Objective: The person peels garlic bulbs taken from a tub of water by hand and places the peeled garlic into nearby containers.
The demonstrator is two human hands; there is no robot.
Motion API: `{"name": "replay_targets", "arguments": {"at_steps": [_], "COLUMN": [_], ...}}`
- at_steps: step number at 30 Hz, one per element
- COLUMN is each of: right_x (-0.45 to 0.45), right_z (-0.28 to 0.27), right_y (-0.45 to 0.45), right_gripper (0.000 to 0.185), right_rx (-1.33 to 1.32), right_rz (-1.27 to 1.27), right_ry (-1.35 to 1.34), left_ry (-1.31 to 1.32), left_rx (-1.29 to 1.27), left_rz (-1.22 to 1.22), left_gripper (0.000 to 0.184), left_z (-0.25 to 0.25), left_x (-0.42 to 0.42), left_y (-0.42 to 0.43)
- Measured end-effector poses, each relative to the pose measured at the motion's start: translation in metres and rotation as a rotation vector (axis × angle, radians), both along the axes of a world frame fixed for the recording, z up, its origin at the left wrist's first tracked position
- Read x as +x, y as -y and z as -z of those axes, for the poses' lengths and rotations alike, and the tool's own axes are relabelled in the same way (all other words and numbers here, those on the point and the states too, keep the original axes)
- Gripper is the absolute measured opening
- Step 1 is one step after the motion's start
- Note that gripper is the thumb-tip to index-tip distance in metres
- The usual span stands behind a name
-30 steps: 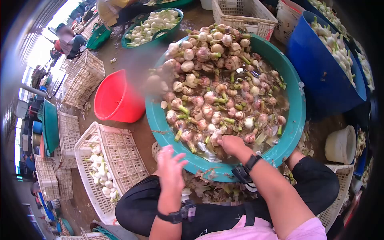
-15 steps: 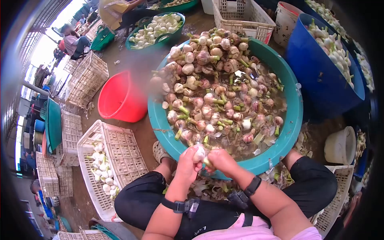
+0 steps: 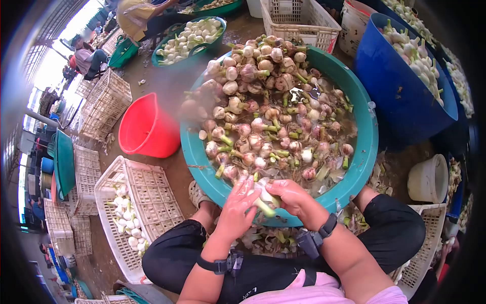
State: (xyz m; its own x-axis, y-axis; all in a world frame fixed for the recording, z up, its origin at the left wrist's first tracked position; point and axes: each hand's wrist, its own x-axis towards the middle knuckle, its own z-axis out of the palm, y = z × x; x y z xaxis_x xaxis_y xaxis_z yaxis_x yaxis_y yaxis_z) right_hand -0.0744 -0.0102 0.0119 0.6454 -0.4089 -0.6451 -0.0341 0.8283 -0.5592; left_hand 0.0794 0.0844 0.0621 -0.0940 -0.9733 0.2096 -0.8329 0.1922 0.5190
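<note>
A white garlic bulb [image 3: 265,191] with a pale green stem is held between my two hands over the near rim of a teal tub [image 3: 373,147]. My left hand [image 3: 237,206] holds its left side, fingers along the bulb. On the other side, the thumb and fingers of my right hand [image 3: 293,196] are closed on the bulb and its loose skin. Just beyond my hands, many unpeeled garlic bulbs [image 3: 258,126] with cut stems lie heaped and partly sunk in the tub's murky water.
To the left stand a red bucket [image 3: 147,126] and a white crate [image 3: 109,190] holding peeled garlic. A tall blue tub [image 3: 390,91] of garlic rises at right, near a white pail [image 3: 428,180]. Peelings [image 3: 268,238] litter the floor between my legs. Other people sit at the upper left.
My left fingers have loosened and straightened along the bulb, and my right hand has shifted right. More white bulb and the stem now show. The whole view has shifted slightly.
</note>
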Motion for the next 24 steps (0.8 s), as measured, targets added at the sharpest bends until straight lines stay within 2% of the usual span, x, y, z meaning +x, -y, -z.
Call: {"name": "replay_targets", "arguments": {"at_steps": [1,2,3,5,6,7,8,9,10,11,13,15,16,17,18,19,20,21,22,23,24], "right_x": [0.001,0.004,0.006,-0.003,-0.015,-0.026,-0.034,-0.038,-0.041,-0.043,-0.038,-0.03,-0.022,-0.011,0.0,0.008,0.016,0.019,0.015,0.01,0.006], "right_z": [-0.013,-0.028,-0.035,-0.035,-0.046,-0.054,-0.058,-0.065,-0.075,-0.084,-0.087,-0.065,-0.058,-0.053,-0.049,-0.049,-0.049,-0.047,-0.026,-0.003,-0.008], "right_y": [-0.003,-0.008,-0.01,-0.021,-0.026,-0.026,-0.025,-0.022,-0.016,-0.011,-0.01,-0.011,-0.02,-0.035,-0.044,-0.041,-0.035,-0.029,-0.018,-0.004,0.015], "right_gripper": [0.019,0.019,0.019,0.02,0.024,0.03,0.028,0.028,0.024,0.021,0.023,0.033,0.033,0.04,0.048,0.048,0.049,0.051,0.051,0.048,0.042], "right_rx": [0.0,-0.009,-0.018,-0.123,-0.464,-0.801,-0.667,-0.663,-0.464,-0.256,-0.254,-0.663,-0.666,-1.032,-1.383,-1.385,-0.771,-0.151,0.177,0.327,0.506], "right_rz": [-0.003,0.087,0.174,0.133,-0.023,-0.18,-0.049,-0.06,0.176,0.416,0.42,-0.392,-0.393,-0.45,-0.493,-0.492,-0.196,0.098,0.109,0.171,0.4], "right_ry": [0.001,0.131,0.261,0.314,0.222,0.123,0.19,0.197,0.349,0.49,0.534,0.162,0.161,-0.112,-0.408,-0.421,-0.246,-0.068,0.14,0.118,0.266], "left_ry": [-0.127,-0.254,-0.252,-1.732,-1.907,-1.905,-2.019,-2.134,-2.014,-2.012,-2.046,-2.043,-1.925,-1.806,-1.522,-1.244,-1.129,-1.011,-0.981,-0.948,-0.958], "left_rx": [-0.022,-0.046,-0.049,0.124,0.128,0.118,0.185,0.252,0.242,0.239,0.156,0.069,0.034,0.009,0.12,0.212,0.248,0.241,0.175,0.102,0.098], "left_rz": [-0.041,-0.083,-0.09,-0.534,-0.823,-0.825,-0.857,-0.889,-1.092,-1.095,-1.109,-1.139,-1.152,-1.159,-1.117,-1.061,-0.973,-0.778,-0.643,-0.509,-0.502], "left_gripper": [0.042,0.037,0.037,0.021,0.014,0.014,0.019,0.025,0.036,0.036,0.034,0.034,0.034,0.034,0.033,0.032,0.031,0.03,0.031,0.033,0.033], "left_z": [0.008,0.015,0.016,0.017,0.012,0.014,0.021,0.025,0.009,0.011,0.015,0.014,0.012,0.008,0.009,0.003,-0.003,0.009,0.009,0.007,0.004], "left_x": [0.001,0.002,0.002,0.003,0.009,0.02,0.034,0.042,0.035,0.037,0.043,0.05,0.049,0.047,0.043,0.035,0.021,0.014,0.009,0.006,0.006], "left_y": [-0.001,-0.002,-0.001,0.003,0.004,0.0,-0.007,-0.013,-0.002,-0.004,-0.006,-0.008,-0.008,-0.006,-0.006,-0.003,0.0,-0.004,0.0,0.004,0.008]}}
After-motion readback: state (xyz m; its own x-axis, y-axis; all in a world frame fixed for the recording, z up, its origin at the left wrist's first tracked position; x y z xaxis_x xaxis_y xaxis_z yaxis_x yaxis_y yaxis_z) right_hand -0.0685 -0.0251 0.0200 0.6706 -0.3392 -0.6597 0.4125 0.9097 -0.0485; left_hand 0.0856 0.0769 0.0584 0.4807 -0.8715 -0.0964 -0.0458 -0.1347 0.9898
